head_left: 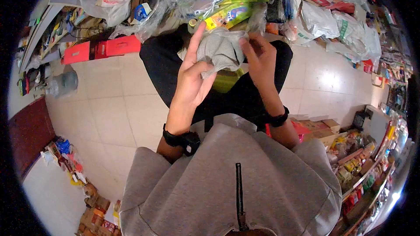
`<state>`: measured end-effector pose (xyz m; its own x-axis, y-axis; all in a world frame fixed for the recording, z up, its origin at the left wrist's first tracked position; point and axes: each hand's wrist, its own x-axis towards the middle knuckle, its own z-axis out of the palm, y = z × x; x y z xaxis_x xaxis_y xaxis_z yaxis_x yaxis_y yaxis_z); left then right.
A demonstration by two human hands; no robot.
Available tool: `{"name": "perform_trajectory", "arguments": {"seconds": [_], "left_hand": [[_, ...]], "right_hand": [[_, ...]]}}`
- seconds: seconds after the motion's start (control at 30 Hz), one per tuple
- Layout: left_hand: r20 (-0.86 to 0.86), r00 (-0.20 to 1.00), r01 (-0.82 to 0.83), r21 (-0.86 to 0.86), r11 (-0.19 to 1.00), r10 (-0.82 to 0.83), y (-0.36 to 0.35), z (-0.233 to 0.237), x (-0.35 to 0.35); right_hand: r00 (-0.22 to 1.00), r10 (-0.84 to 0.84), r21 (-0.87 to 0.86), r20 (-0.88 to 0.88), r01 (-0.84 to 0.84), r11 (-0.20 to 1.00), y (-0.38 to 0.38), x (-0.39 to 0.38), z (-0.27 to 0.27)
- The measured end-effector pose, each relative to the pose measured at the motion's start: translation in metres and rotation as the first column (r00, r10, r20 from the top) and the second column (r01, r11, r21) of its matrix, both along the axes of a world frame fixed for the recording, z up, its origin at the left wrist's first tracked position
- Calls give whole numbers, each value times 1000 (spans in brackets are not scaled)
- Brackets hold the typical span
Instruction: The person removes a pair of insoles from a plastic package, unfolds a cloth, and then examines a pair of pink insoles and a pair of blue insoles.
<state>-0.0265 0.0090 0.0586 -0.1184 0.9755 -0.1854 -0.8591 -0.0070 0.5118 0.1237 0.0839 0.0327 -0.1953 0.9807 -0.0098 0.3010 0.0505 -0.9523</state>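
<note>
Left hand [194, 78] gripping bunched gray cloth [222, 50], index finger extended; right hand [261, 57] pinching its upper edge. Cloth held above my lap, near the cluttered pile's front edge.

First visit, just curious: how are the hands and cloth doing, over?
Left hand holding grey cloth. Right hand at its edge, grip unclear. Yellow-green packet just beyond, not visibly blocking.

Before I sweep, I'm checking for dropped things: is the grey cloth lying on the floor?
No, the grey cloth is held up in the left hand.
</note>
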Motion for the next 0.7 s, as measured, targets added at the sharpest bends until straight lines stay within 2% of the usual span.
{"name": "perform_trajectory", "arguments": {"seconds": [0.03, 0.1, 0.17, 0.23, 0.33, 0.37, 0.4, 0.43, 0.5, 0.53, 0.6, 0.67, 0.7], "left_hand": [[-22, 1000, -1, 19, 1000, 2, -1, -1, 0], [-27, 1000, 6, 24, 1000, -6, -2, -5, -2], [-35, 999, 13, 28, 1000, -12, -3, -7, -4], [-76, 997, -7, -79, 997, 1, -4, -2, -6], [-90, 996, -3, -137, 991, -10, -5, 3, -13], [-90, 996, -2, -138, 990, -11, -5, 1, -15], [-55, 998, 13, -68, 998, -17, -5, -1, -18], [-21, 999, 25, 2, 1000, -25, -4, -2, -20], [-1, 999, 35, 29, 999, -35, -4, -2, -23], [-32, 999, 42, 41, 998, -41, -4, -1, -25], [-63, 997, 50, 52, 997, -47, -4, -2, -30], [-225, 972, 67, -8, 998, -67, -3, -4, -40], [-227, 972, 67, -8, 998, -67, -3, -4, -45]], "right_hand": [[1000, -1, 1, 2, 1, 1000, 2, 1, 0], [971, -45, -131, -237, 14, 991, 5, 1, 2], [972, -41, -118, -231, 14, 993, 8, 3, -4], [973, -36, -105, -226, 12, 994, 10, 2, -6], [971, -26, -102, -239, 2, 995, 12, -2, -1], [973, 41, -54, -225, -54, 997, 14, -5, 2], [972, 107, -5, -208, -110, 994, 15, -8, 5], [972, 105, -6, -208, -109, 994, 17, -8, 8], [948, 235, -41, -215, -249, 968, 19, -6, 12], [948, 234, -41, -215, -248, 968, 22, -4, 9], [974, 203, 18, -98, -202, 979, 29, 0, 4], [980, 172, 19, -100, -171, 985, 37, 7, 6], [985, 140, 20, -101, -139, 990, 40, 10, 9]]}}
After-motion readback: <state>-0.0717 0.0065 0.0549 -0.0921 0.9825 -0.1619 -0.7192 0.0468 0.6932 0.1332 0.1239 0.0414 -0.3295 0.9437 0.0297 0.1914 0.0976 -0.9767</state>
